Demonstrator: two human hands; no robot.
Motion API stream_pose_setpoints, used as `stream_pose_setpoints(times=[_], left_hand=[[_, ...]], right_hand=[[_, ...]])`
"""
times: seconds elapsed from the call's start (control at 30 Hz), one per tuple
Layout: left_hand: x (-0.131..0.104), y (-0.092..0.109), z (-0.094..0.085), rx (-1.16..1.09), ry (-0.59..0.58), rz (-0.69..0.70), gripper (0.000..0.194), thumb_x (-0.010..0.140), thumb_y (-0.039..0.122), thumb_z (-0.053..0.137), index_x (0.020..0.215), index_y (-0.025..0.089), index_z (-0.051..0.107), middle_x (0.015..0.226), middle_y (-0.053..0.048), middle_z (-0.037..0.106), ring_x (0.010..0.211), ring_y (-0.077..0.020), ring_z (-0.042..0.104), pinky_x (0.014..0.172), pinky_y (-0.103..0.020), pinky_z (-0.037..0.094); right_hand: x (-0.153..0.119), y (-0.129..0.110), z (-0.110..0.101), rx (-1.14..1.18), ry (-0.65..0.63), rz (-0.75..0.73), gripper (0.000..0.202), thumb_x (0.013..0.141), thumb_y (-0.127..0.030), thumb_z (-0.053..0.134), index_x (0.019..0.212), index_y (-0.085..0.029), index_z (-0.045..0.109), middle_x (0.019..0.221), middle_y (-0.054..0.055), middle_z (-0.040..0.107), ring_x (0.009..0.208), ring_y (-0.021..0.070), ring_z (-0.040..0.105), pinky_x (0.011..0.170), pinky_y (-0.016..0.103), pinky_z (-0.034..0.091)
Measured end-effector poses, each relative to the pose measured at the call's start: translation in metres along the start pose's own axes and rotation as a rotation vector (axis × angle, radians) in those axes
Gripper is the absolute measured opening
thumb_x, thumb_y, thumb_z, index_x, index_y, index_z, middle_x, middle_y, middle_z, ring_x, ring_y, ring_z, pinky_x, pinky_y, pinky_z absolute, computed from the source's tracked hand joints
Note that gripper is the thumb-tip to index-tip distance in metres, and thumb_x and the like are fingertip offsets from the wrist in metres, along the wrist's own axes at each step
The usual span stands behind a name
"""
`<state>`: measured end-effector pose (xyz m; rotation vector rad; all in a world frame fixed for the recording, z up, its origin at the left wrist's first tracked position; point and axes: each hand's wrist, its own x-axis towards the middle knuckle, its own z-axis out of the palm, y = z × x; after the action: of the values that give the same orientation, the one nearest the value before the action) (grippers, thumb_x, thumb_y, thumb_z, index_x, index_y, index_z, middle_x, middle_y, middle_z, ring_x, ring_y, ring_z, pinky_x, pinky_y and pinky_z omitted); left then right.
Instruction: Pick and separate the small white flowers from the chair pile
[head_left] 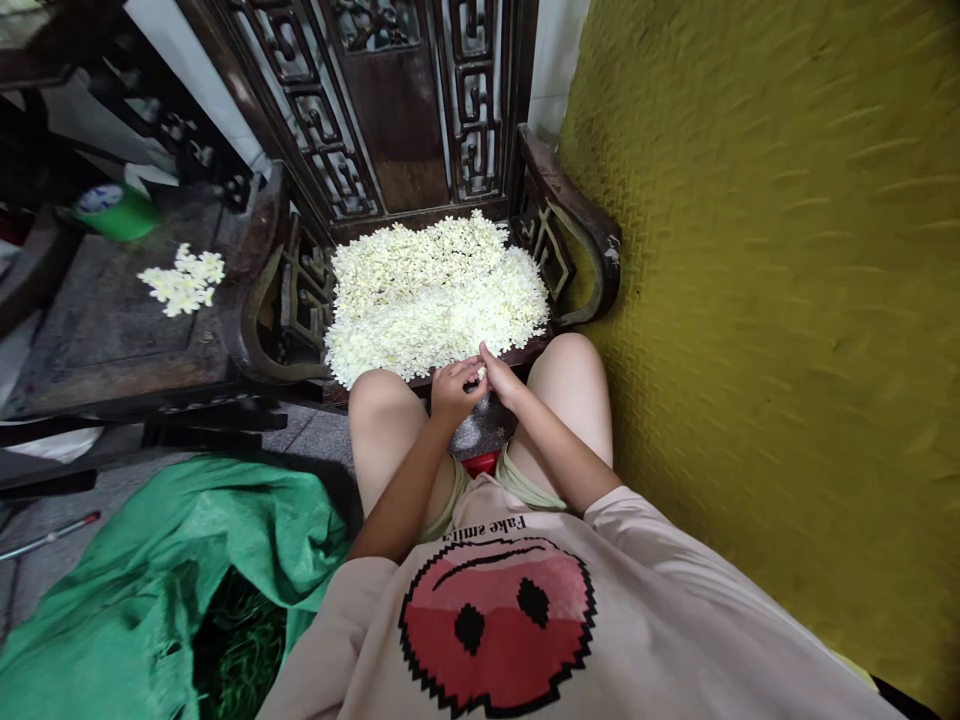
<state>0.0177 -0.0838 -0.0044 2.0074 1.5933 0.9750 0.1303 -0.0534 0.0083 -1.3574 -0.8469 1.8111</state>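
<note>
Carved dark wooden chair beside textured yellow wall

Two hands, left and right, meet at one flower. One big flower heap on one carved chair; one small heap on one bench. One green cup, one green bag, one pen on the floor.

The shirt reads "Fake smile", seen upside down.
</note>
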Motion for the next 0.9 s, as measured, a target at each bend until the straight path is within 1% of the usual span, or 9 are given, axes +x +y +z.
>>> stream_pose_setpoints(times=[0.1, 0.17, 0.27, 0.33, 0.4, 0.5, 0.57, 0.77, 0.9], left_hand=[[0.002, -0.004, -0.002, -0.074, 0.055, -0.051, 0.024, 0.075, 0.026, 0.062, 0.097, 0.019, 0.070, 0.079, -0.004, 0.065, 0.072, -0.0156, 0.058, 0.075, -0.031, 0.045], [0.004, -0.008, -0.003, -0.138, 0.103, -0.089, 0.023, 0.077, 0.028, 0.061, 0.095, 0.018, 0.070, 0.071, -0.002, 0.060, 0.065, -0.0135, 0.055, 0.069, -0.028, 0.046], [0.007, -0.012, -0.003, -0.196, 0.179, -0.144, 0.022, 0.077, 0.030, 0.062, 0.093, 0.017, 0.070, 0.067, 0.000, 0.055, 0.062, -0.0122, 0.051, 0.065, -0.027, 0.045], [0.009, -0.013, -0.003, -0.213, 0.200, -0.169, 0.021, 0.076, 0.029, 0.062, 0.092, 0.017, 0.069, 0.066, 0.000, 0.053, 0.061, -0.0118, 0.050, 0.064, -0.027, 0.045], [0.010, -0.014, -0.002, -0.223, 0.193, -0.178, 0.022, 0.077, 0.028, 0.062, 0.093, 0.017, 0.069, 0.067, 0.000, 0.054, 0.061, -0.0118, 0.050, 0.064, -0.027, 0.045], [0.010, -0.015, -0.002, -0.224, 0.165, -0.181, 0.023, 0.079, 0.029, 0.059, 0.096, 0.017, 0.070, 0.068, -0.001, 0.054, 0.062, -0.0123, 0.051, 0.065, -0.027, 0.045], [0.010, -0.015, -0.003, -0.228, 0.151, -0.179, 0.026, 0.080, 0.031, 0.058, 0.098, 0.016, 0.069, 0.069, -0.002, 0.055, 0.063, -0.0127, 0.051, 0.067, -0.028, 0.045], [0.009, -0.014, -0.005, -0.238, 0.130, -0.165, 0.031, 0.081, 0.038, 0.057, 0.100, 0.017, 0.069, 0.071, -0.003, 0.056, 0.065, -0.0140, 0.051, 0.068, -0.028, 0.045], [0.009, -0.014, -0.005, -0.243, 0.111, -0.162, 0.033, 0.082, 0.040, 0.056, 0.101, 0.017, 0.069, 0.072, -0.003, 0.056, 0.066, -0.0145, 0.052, 0.070, -0.029, 0.045]], right_hand=[[0.002, 0.001, -0.001, -0.018, 0.049, 0.009, 0.055, 0.074, -0.071, 0.049, 0.058, -0.019, 0.048, 0.043, -0.005, 0.039, 0.036, 0.0057, 0.026, 0.040, 0.023, 0.015], [0.002, 0.000, -0.002, -0.049, 0.032, -0.011, 0.052, 0.074, -0.067, 0.054, 0.056, -0.019, 0.046, 0.042, -0.006, 0.036, 0.035, 0.0052, 0.022, 0.040, 0.024, 0.011], [0.000, -0.002, -0.004, -0.064, -0.006, -0.077, 0.045, 0.070, -0.059, 0.063, 0.057, -0.019, 0.049, 0.045, -0.006, 0.040, 0.037, 0.0051, 0.023, 0.041, 0.024, 0.011], [0.001, -0.002, -0.004, -0.050, -0.005, -0.139, 0.041, 0.066, -0.056, 0.067, 0.057, -0.018, 0.051, 0.046, -0.006, 0.041, 0.040, 0.0053, 0.026, 0.042, 0.024, 0.015], [0.002, -0.002, -0.004, -0.042, -0.010, -0.187, 0.039, 0.062, -0.054, 0.069, 0.058, -0.017, 0.055, 0.048, -0.006, 0.043, 0.044, 0.0062, 0.031, 0.044, 0.023, 0.020], [0.005, 0.000, -0.004, -0.032, -0.011, -0.236, 0.037, 0.057, -0.052, 0.071, 0.064, -0.017, 0.062, 0.055, -0.004, 0.052, 0.055, 0.0084, 0.042, 0.051, 0.022, 0.029], [0.005, -0.001, -0.004, -0.024, 0.002, -0.249, 0.036, 0.057, -0.050, 0.072, 0.067, -0.017, 0.064, 0.060, -0.002, 0.056, 0.060, 0.0094, 0.045, 0.054, 0.022, 0.031], [0.000, -0.007, -0.003, -0.050, 0.029, -0.197, 0.033, 0.059, -0.047, 0.071, 0.067, -0.016, 0.065, 0.057, -0.003, 0.054, 0.057, 0.0089, 0.044, 0.051, 0.023, 0.028], [-0.002, -0.008, -0.003, -0.060, 0.026, -0.195, 0.034, 0.060, -0.046, 0.071, 0.070, -0.015, 0.067, 0.057, -0.003, 0.054, 0.056, 0.0086, 0.043, 0.051, 0.023, 0.028]])
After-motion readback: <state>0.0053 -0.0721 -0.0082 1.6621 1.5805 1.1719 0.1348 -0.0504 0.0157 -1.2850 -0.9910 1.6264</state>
